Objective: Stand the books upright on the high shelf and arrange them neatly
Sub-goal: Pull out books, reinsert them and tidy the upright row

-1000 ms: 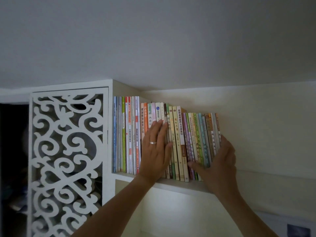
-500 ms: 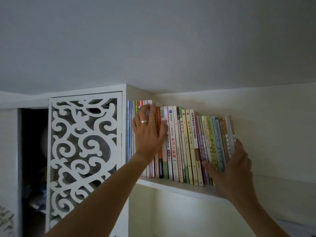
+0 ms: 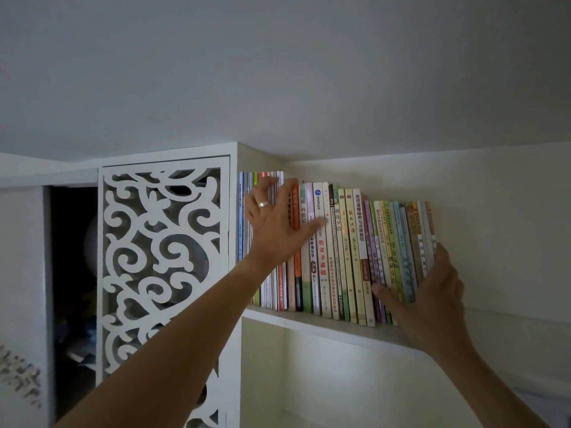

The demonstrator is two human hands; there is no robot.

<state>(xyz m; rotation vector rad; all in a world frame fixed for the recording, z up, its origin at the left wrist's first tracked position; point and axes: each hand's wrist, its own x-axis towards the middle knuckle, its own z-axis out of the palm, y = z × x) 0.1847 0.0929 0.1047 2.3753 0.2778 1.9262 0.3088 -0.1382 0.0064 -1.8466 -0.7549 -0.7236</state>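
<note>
- Now, from the head view, we see the books [image 3: 340, 251] standing tall on the high shelf [image 3: 324, 325], leaning a little.
- Our left hand [image 3: 278, 223] lies open and flat on the spines.
- Our right hand [image 3: 429, 291], open too, cups the row's right end, nearest the lean.
- White wall behind, lattice door [image 3: 163, 267] left.

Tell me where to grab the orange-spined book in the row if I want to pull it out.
Pinch the orange-spined book at the top of its spine, coming from the front and above. It's packed upright between neighbours, so its sides are closed off, and the left hand lies over its middle.
</note>
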